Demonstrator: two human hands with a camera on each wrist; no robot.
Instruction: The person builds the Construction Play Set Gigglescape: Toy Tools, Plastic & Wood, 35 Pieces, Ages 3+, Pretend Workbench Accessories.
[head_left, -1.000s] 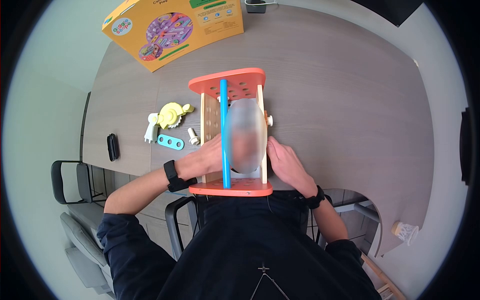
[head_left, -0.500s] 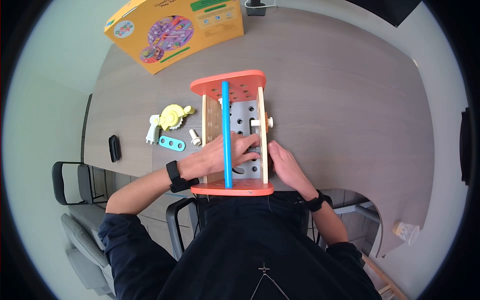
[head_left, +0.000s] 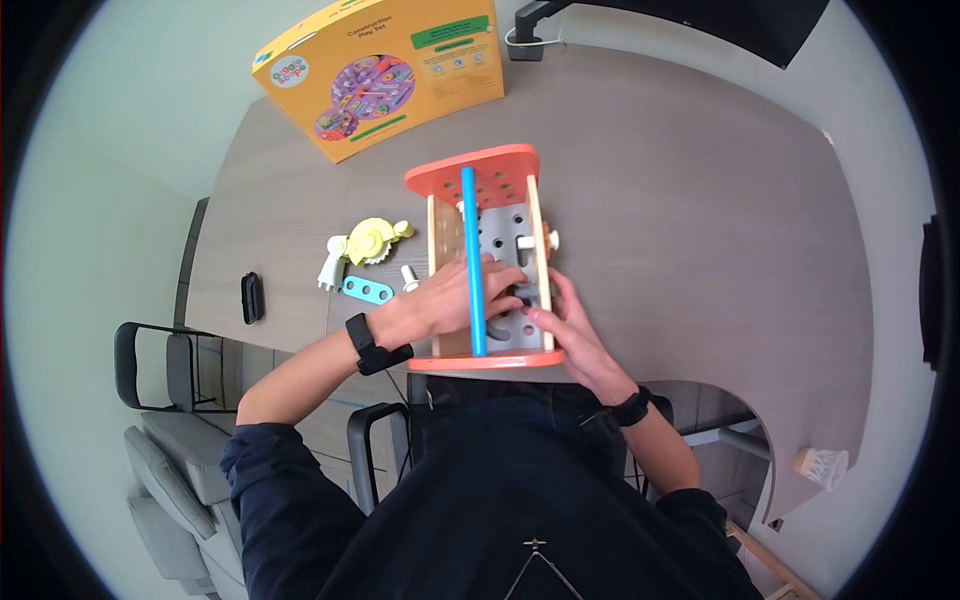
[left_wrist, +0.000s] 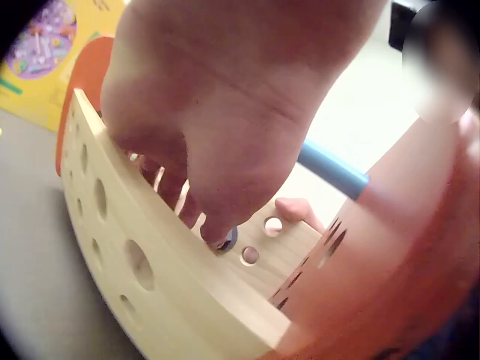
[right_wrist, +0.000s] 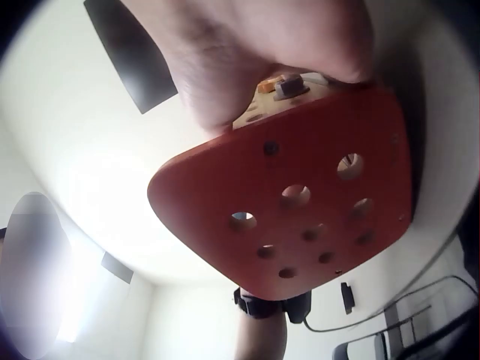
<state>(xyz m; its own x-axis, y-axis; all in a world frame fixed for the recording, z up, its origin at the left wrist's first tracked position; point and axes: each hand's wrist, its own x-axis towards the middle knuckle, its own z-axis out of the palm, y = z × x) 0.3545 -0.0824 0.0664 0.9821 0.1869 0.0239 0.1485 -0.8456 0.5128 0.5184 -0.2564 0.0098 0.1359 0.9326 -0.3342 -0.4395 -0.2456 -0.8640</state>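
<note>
A toy toolbox with red end plates, pale wooden sides and a blue rod handle stands before me at the table's front edge. My left hand reaches under the rod into it. In the left wrist view its thumb and fingers pinch a dark grey round piece, like a bolt, at the holed side panel. My right hand holds that panel from outside, thumb at its top edge. Between thumb and fingers in the right wrist view, a dark grey bolt piece shows on the panel's outer face.
Left of the toolbox lie a yellow toy saw, a turquoise holed strip and a white bolt. A black case is farther left. A yellow play-set box stands behind; a paper cup is at the right.
The blurred patch over the toolbox's inside is gone. My right thumb has moved up to the panel's top edge. My left hand stays inside. The whole head view has shifted slightly.
</note>
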